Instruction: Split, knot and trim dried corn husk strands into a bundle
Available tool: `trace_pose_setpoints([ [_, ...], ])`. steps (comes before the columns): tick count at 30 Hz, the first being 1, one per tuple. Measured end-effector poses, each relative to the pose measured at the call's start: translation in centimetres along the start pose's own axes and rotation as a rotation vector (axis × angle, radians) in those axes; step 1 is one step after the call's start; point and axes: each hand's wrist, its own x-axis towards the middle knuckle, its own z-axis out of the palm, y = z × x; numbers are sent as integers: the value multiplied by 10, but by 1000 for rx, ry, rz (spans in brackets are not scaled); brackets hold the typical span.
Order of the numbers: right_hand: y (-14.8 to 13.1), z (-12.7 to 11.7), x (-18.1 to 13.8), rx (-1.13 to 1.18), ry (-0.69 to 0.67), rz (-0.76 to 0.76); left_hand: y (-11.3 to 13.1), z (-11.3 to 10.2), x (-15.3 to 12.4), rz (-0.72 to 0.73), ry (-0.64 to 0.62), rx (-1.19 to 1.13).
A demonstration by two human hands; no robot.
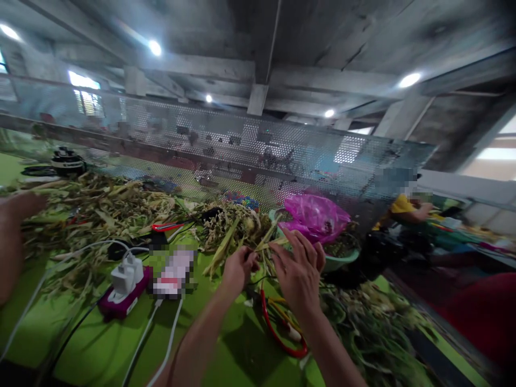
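My left hand (239, 269) is closed in a pinch on a thin, pale dried leaf strip (264, 246). On the strip's other side, my right hand (299, 271) has its thumb and forefinger on it, while its other fingers arch above. Below the hands, a tool with red curved handles (264, 312) lies on the green table (226, 355), beside yellow handles (280, 306). Just behind my right hand is a pale green basin (342, 260) of dried plant matter, with a pink plastic bag (316, 215) over it. Dried leaves (226, 242) lie behind my left hand.
At left are a phone (175, 274) on a cable and a purple power strip (124, 293) with white plugs. Dried leaves (105, 204) heap behind them; green strands (374, 333) lie at right. A perforated screen (242, 145) stands behind. Another person's arm (12, 236) reaches in from the left.
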Motion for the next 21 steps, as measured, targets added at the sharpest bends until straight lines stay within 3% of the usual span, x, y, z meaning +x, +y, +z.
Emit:
trace_pose_setpoints([
  [5,4,12,10,348,54,227,13,-4,-1,-6,37,-35],
  [9,7,31,28,884,-92,542,11,-2,0,60,63,3],
  [11,7,38,35,1039,-115,632,6,0,0,87,55,-33],
  [21,22,42,40,1227,-115,742,10,7,-5,-7,3,-92],
])
